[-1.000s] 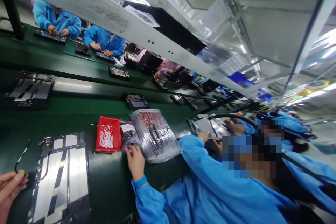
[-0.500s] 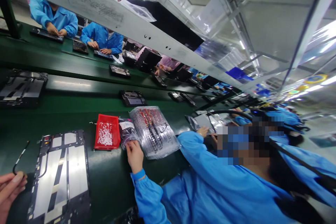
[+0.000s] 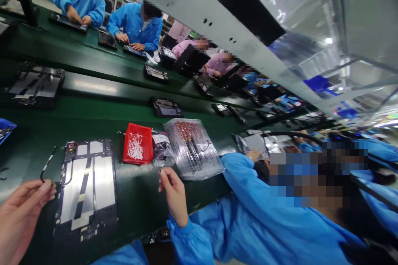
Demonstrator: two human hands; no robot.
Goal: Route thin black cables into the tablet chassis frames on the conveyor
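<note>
Cable (image 3: 48, 160) stays pinched in the left hand (image 3: 29, 205) left of the tablet (image 3: 104, 184); rightward, the right hand (image 3: 175, 190) has left the bag (image 3: 161, 148), seemingly pinching a fetched bit (image 3: 160, 171).

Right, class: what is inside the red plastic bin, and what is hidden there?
The red plastic bin holds many small white pieces, too tiny to identify. They cover much of its floor, so anything beneath them cannot be seen.

Creased bright blue right sleeve (image 3: 194, 245), snug matching cuff (image 3: 184, 226), bare left hand (image 3: 27, 205), bare right hand (image 3: 173, 188)
</note>
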